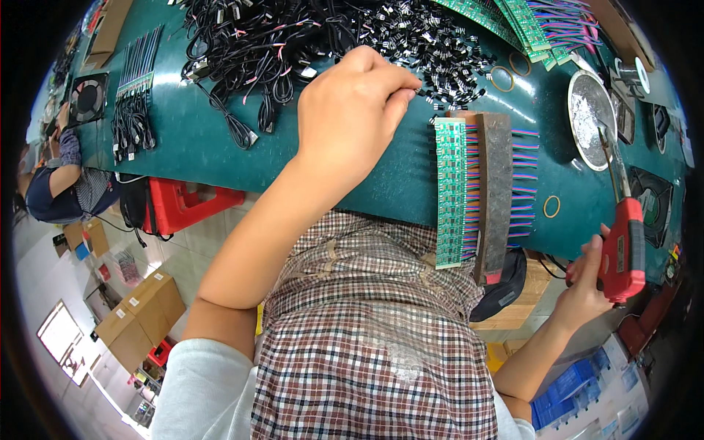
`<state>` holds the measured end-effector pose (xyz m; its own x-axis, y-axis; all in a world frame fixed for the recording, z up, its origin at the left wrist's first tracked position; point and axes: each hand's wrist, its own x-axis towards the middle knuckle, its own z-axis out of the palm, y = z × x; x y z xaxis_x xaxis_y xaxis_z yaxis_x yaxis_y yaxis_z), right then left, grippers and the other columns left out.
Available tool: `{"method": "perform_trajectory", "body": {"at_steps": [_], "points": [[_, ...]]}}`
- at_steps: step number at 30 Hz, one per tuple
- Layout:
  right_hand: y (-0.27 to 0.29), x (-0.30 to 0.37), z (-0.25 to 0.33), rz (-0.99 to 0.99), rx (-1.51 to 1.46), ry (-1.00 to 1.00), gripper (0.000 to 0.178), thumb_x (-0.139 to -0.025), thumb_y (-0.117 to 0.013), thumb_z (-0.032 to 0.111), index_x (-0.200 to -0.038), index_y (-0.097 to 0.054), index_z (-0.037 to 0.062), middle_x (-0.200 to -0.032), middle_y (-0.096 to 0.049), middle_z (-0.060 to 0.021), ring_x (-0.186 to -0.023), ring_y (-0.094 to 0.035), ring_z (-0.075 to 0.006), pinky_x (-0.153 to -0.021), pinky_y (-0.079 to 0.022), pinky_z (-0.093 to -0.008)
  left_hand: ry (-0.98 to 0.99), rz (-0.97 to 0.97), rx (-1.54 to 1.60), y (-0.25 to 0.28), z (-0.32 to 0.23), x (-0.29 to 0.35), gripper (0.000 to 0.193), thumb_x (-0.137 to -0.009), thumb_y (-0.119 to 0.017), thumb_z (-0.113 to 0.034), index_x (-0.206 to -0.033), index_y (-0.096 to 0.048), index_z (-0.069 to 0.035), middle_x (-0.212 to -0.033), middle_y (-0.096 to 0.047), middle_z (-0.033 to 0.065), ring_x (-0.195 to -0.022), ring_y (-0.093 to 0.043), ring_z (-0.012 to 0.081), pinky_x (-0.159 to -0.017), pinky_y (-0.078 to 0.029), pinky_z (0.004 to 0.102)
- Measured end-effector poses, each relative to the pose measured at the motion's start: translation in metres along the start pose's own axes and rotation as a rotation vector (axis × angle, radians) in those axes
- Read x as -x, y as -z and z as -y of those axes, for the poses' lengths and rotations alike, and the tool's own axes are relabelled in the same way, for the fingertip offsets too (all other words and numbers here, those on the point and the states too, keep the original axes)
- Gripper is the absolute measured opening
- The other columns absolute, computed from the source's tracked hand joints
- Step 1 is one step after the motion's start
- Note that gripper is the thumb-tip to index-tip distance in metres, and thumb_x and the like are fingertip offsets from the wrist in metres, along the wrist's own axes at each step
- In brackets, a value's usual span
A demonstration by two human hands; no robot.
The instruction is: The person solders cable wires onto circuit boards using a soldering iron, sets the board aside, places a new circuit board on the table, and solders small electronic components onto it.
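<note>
My left hand point(350, 110) is over the table with thumb and forefinger pinched together, beside a heap of small black connectors point(447, 55). Whatever it pinches is too small to make out. In my right hand point(587, 282) is a red and black soldering gun point(623, 253), its metal tip reaching into a round pan of solder point(587, 110). Between my hands a green circuit board panel point(449, 192) lies at the table's near edge, under a dark weight bar point(494, 191). Coloured wires point(524, 183) stick out to the right of the bar.
A tangle of black cables point(257, 44) covers the back left of the green table point(191, 125). More circuit boards point(524, 29) lie at the back right, near a solder spool point(642, 75). A rubber band point(551, 207) lies beside the wires. Another person point(70, 176) sits at far left.
</note>
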<state>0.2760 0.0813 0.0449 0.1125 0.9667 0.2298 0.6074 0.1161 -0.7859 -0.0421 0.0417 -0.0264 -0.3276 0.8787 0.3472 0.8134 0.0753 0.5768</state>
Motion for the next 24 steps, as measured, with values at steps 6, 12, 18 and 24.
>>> {"method": "perform_trajectory", "body": {"at_steps": [6,12,18,24], "points": [[0.011,0.005,-0.013,-0.024,-0.085,0.094,0.025,-0.097,-0.068,0.007,-0.117,-0.064,-0.0092,-0.067,-0.054,-0.001,-0.048,-0.037,-0.0016,-0.045,-0.03,-0.0211,-0.178,-0.056,-0.117,-0.005,0.008,-0.005,0.01,-0.078,-0.081,-0.01,-0.087,-0.076,-0.012,-0.085,-0.064,-0.0002,-0.078,-0.066,0.019,-0.065,-0.053,0.0327],[0.018,0.001,-0.013,-0.038,-0.129,0.124,0.025,-0.099,-0.065,0.005,-0.118,-0.062,-0.01,-0.067,-0.053,-0.0014,-0.048,-0.036,-0.0026,-0.047,-0.034,-0.0224,-0.214,-0.036,-0.148,-0.005,0.007,-0.005,0.014,-0.079,-0.079,-0.008,-0.091,-0.07,-0.01,-0.089,-0.063,0.0035,-0.08,-0.066,0.0214,-0.065,-0.053,0.0344],[0.008,0.001,-0.002,-0.003,-0.055,-0.069,0.027,-0.098,-0.065,0.004,-0.121,-0.06,-0.0099,-0.072,-0.054,-0.0033,-0.049,-0.036,-0.0044,-0.048,-0.035,-0.0219,0.171,0.082,0.234,0.015,-0.012,0.001,0.008,-0.087,-0.073,-0.004,-0.092,-0.068,-0.003,-0.09,-0.067,0.0042,-0.076,-0.068,0.0158,-0.067,-0.056,0.0279],[0.019,0.021,-0.004,0.007,-0.242,-0.014,0.026,-0.098,-0.064,0.001,-0.121,-0.059,-0.0099,-0.071,-0.053,-0.0031,-0.049,-0.036,-0.0047,-0.047,-0.034,-0.0225,0.592,0.38,0.831,0.036,-0.025,0.03,0.008,-0.093,-0.069,0.003,-0.101,-0.069,0.004,-0.095,-0.071,0.0052,-0.083,-0.069,0.0084,-0.076,-0.057,0.0227]]}}
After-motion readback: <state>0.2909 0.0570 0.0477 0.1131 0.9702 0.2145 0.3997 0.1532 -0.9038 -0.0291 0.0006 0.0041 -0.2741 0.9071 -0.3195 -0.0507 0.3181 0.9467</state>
